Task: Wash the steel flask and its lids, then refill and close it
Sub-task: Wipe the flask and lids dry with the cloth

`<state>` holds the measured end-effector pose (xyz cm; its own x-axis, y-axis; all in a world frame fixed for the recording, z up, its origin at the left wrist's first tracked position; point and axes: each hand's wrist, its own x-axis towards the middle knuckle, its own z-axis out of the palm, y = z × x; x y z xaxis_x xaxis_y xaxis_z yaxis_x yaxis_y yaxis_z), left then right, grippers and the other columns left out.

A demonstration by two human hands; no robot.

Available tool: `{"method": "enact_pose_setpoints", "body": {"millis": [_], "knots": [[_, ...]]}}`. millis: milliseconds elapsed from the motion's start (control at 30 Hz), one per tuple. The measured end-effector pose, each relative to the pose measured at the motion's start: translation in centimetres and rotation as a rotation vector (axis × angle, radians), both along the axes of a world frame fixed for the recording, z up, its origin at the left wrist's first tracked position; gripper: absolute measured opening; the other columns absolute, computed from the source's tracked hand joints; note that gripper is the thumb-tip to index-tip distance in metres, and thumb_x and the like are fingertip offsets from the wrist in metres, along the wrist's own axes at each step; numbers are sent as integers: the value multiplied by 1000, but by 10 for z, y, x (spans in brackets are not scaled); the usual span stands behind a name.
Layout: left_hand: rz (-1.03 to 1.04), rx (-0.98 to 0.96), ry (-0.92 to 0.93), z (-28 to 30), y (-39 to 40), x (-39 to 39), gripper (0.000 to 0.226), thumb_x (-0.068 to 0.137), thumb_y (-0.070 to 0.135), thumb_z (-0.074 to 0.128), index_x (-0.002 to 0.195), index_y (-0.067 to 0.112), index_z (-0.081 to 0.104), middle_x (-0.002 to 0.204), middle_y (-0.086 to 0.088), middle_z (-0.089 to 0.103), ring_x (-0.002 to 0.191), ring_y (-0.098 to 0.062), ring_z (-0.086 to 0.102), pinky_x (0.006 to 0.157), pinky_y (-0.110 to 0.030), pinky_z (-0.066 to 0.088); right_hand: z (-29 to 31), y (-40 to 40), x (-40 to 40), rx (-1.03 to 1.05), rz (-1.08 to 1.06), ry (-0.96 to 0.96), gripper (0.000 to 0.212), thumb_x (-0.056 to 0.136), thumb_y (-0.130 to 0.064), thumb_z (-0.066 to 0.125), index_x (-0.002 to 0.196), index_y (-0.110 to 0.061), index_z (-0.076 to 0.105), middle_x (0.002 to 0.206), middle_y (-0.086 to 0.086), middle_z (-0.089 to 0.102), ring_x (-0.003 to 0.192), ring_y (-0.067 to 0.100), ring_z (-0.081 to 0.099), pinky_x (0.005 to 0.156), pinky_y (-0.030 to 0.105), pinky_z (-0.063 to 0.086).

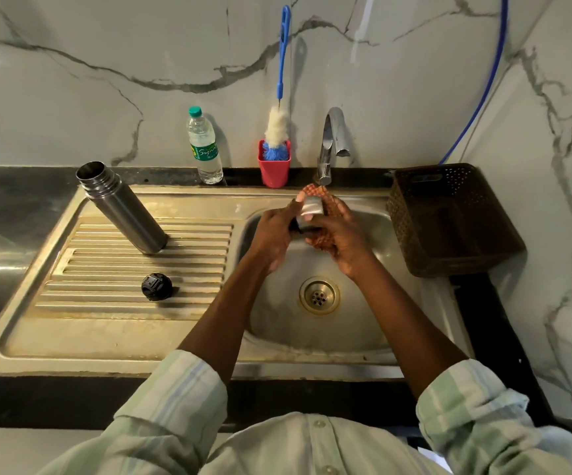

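The steel flask (123, 209) stands open and uncapped on the ribbed drainboard (106, 313), left of the sink basin (373, 323). A black inner stopper lid (156, 286) lies on the drainboard in front of it. Over the basin, under the tap, my left hand (274, 234) grips the steel outer lid (307, 214). My right hand (337, 240) holds a brown checked scrub cloth (317, 193) pressed against that lid. The cloth wraps behind and under the lid, partly hidden by my fingers.
A steel tap (329, 149) rises behind the basin. A red cup (274, 166) holding a blue-handled bottle brush (279, 97) and a plastic water bottle (204, 149) stand along the back wall. A dark brown perforated basket (449, 221) sits right of the sink.
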<state>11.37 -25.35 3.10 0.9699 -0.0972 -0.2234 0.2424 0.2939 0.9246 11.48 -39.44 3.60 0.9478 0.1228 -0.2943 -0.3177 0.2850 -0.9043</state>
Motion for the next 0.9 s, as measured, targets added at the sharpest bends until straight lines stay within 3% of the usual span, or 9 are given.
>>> {"method": "enact_pose_setpoints", "body": {"millis": [100,167,267,367,467,533,667,767,900], "knots": [[29,-138,35,5,-4,1,22,99,16,59,109,-1,67,102,-14,73,103,-30,67,86,-37,57,-4,6,-2,-133,-36,-136,63,77,-18,80,133,-34,54,123,-1,66,103,18,68,79,37,59],[81,-130,-43,2,-9,-1,30,97,22,61,118,1,66,120,-18,69,115,-33,63,96,-43,53,-2,10,-6,86,4,-64,56,85,-20,72,137,-26,52,129,7,63,110,22,66,87,41,57],[81,180,-271,-4,-16,-3,26,94,25,65,118,16,70,156,1,41,141,-16,43,113,-38,41,-4,12,-13,531,97,195,55,94,-45,57,139,-13,54,138,18,56,128,33,54,109,50,39],[65,422,-413,-9,-16,-9,42,92,24,70,132,16,60,148,6,51,137,-8,46,114,-37,41,-5,13,-7,551,36,267,62,92,-59,51,132,-13,60,125,15,65,119,31,59,109,46,39],[107,478,-370,-10,-14,-15,55,82,15,80,130,21,53,119,7,66,108,3,64,93,-20,54,-2,15,-3,473,-75,264,50,93,-49,56,126,-12,63,113,14,68,107,28,64,103,42,45],[176,541,-319,-11,-16,-14,56,75,19,86,123,14,57,115,0,69,103,-5,67,87,-21,57,-1,17,0,373,-145,190,46,92,-42,61,127,-13,60,116,13,68,104,26,66,94,38,51],[253,588,-176,-7,-17,-12,54,70,21,89,100,16,44,90,2,59,78,-8,58,65,-9,47,-2,18,8,-28,-309,-41,38,91,-31,65,127,-19,60,105,0,69,90,15,63,77,32,53],[51,347,-80,-5,-16,-6,54,85,17,77,124,19,40,107,-8,65,93,-22,69,87,-34,58,-5,18,11,-311,-330,-194,31,95,-30,61,126,-26,59,114,-4,64,103,11,61,86,33,55],[-28,-63,110,-3,-15,3,31,99,25,57,127,12,60,114,-13,71,104,-28,69,77,-39,59,-13,20,8,-573,-248,-496,31,101,-25,51,130,-19,60,128,2,55,114,8,54,96,20,49]]}}
